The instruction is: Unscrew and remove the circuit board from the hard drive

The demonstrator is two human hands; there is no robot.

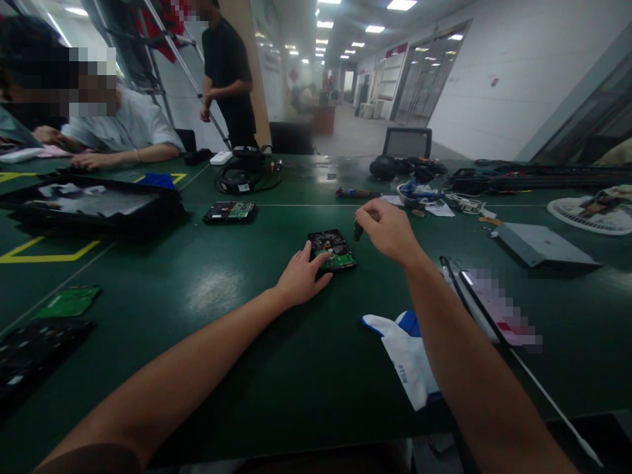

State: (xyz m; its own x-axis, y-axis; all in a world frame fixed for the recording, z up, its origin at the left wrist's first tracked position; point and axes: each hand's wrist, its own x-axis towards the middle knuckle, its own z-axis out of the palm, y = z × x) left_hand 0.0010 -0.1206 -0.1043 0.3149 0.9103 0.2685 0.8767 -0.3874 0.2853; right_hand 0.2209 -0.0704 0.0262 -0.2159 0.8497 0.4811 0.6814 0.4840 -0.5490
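A hard drive [340, 249] lies on the green table with its green circuit board and dark metal parts facing up. My left hand [302, 276] holds it at its near left side, fingers spread along the edge and over the board. Just right of the drive and above the table, my right hand [388, 227] is closed in a pinch around a short, dark tool [358, 230]. The tool's tip points down, apart from the drive; its kind is unclear. A white and blue glove [407, 359] lies under my right forearm.
Another hard drive [230, 212] sits farther left. At left are a black tray [93, 204], a green circuit board [69, 301] and a black part [39, 352]. A phone [494, 306], a grey metal box [548, 243] and cables [419, 194] lie right. Two people are across the table.
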